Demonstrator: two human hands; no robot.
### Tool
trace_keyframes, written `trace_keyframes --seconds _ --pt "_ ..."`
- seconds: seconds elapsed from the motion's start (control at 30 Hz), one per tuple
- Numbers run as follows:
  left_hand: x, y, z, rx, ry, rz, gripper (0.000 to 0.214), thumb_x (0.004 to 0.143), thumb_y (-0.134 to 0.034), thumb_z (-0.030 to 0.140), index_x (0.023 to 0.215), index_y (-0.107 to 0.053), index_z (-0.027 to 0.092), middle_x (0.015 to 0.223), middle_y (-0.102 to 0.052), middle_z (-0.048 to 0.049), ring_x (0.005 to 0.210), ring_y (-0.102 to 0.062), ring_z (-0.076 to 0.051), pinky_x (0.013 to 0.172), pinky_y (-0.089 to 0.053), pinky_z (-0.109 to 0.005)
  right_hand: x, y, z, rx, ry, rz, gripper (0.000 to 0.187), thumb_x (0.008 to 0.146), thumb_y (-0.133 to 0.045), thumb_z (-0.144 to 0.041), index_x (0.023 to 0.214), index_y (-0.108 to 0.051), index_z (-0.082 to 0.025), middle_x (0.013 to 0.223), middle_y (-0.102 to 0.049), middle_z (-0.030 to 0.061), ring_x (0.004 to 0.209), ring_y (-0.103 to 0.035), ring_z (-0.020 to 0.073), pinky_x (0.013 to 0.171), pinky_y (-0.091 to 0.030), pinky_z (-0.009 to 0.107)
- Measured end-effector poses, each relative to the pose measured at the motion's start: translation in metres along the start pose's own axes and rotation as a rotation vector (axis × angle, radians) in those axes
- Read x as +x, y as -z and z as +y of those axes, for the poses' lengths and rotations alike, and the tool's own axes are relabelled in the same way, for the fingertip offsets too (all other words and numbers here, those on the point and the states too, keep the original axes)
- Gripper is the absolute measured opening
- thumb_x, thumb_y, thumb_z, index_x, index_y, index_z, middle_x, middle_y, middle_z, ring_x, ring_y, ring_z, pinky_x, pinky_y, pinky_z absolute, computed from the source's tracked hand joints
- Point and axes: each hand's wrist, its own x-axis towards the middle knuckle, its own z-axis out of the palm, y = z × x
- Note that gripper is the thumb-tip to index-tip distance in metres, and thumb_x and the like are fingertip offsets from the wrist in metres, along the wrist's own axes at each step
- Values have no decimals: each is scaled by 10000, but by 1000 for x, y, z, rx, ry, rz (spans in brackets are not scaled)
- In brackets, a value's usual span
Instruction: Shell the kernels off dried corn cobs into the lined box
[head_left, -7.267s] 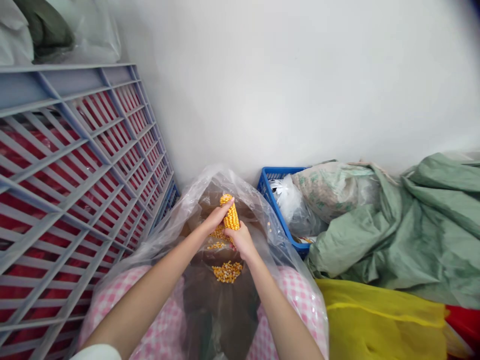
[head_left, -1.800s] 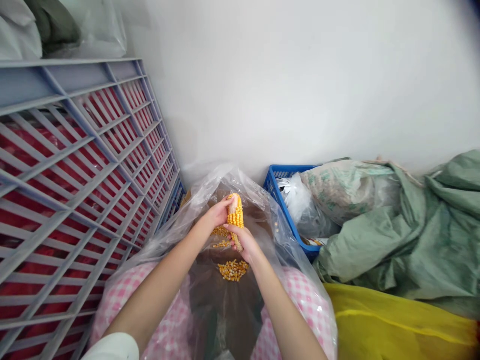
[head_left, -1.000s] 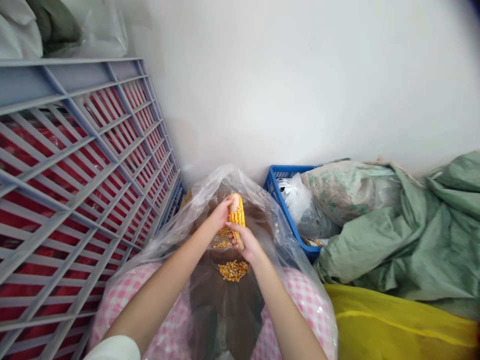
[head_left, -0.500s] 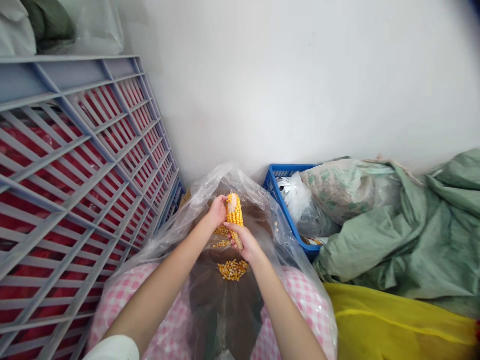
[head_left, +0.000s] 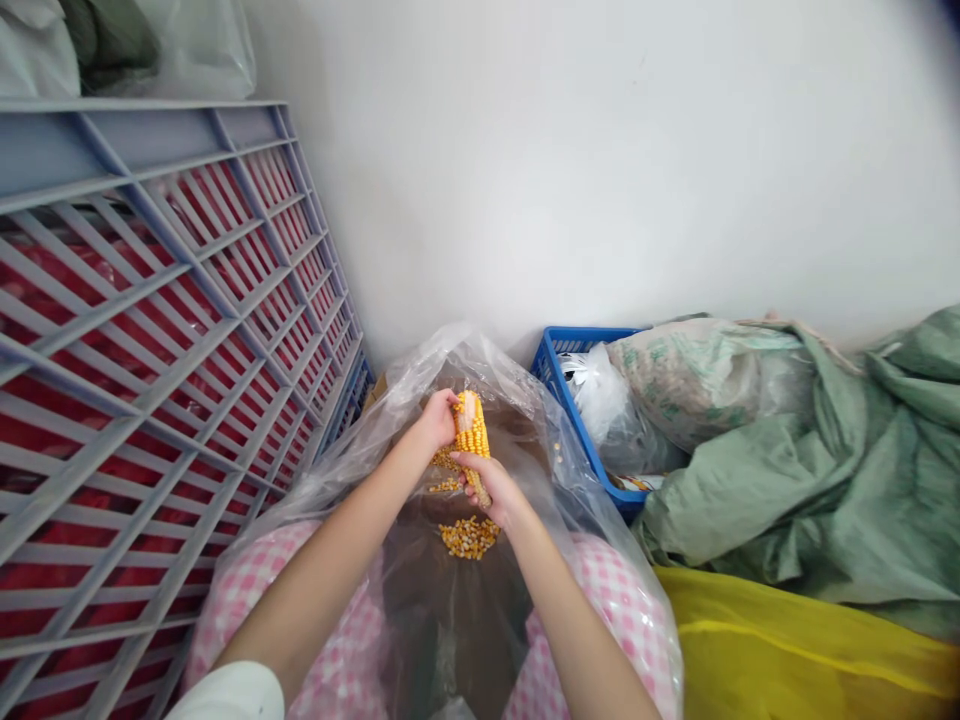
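My left hand (head_left: 436,420) and my right hand (head_left: 495,490) are both closed tight on a long yellow corn cob (head_left: 471,438), and my fingers (head_left: 469,462) grip it hard. The cob stands up in the middle, at 12 o'clock from my arms, inside the mouth of a big see-through plastic bag (head_left: 352,470). Below it, a small heap of loose yellow corn kernels (head_left: 469,537) sits on the brown inside of the bag. If I push too hard, kernels could jump out and miss the heap. A few stray kernels (head_left: 556,448) sit on the plastic at 1 o'clock, and they could roll toward the blue plastic basket (head_left: 585,340) there. The soft bag could also sag or fold in, and then its mouth would get small. At 10 o'clock, kernels could slip into the gaps of the grey slatted plastic rack (head_left: 150,300). If my fingers slip on the bumpy cob, it could drop into the bag.
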Motion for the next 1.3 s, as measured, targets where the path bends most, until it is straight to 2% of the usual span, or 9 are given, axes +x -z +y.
trace_keyframes --seconds 0.4,0.87,1.1,1.3 --pt "1 -2 -2 -40 -6 48 212 472 -410 97 667 -440 175 530 -482 -20 526 -551 -188 579 -485 -338 0 0 1 -16 -10 8 147 701 -601 -221 788 -521 -134 437 -486 -47 312 -367 38 286 -218 128" --pt "2 0 -9 -7 -26 64 222 413 -413 69 607 -465 162 486 -468 -15 457 -492 -163 526 -454 -314 2 2 1 -38 4 16 203 672 -644 -234 805 -530 -132 437 -492 -45 312 -365 39 287 -220 128" --pt "-3 -8 -6 -71 -112 2 123 520 -425 139 632 -466 168 513 -463 -16 523 -534 -182 556 -468 -323 1 2 -4 -38 55 22 251 651 -669 -261 809 -513 -144 443 -491 -53 318 -371 41 288 -225 131" --pt "-1 -8 -7 -75 -95 31 135 570 -417 126 691 -459 168 551 -463 -11 525 -535 -177 566 -467 -322 1 2 -6 -21 61 14 268 642 -675 -279 810 -512 -148 450 -491 -54 323 -368 39 295 -225 133"
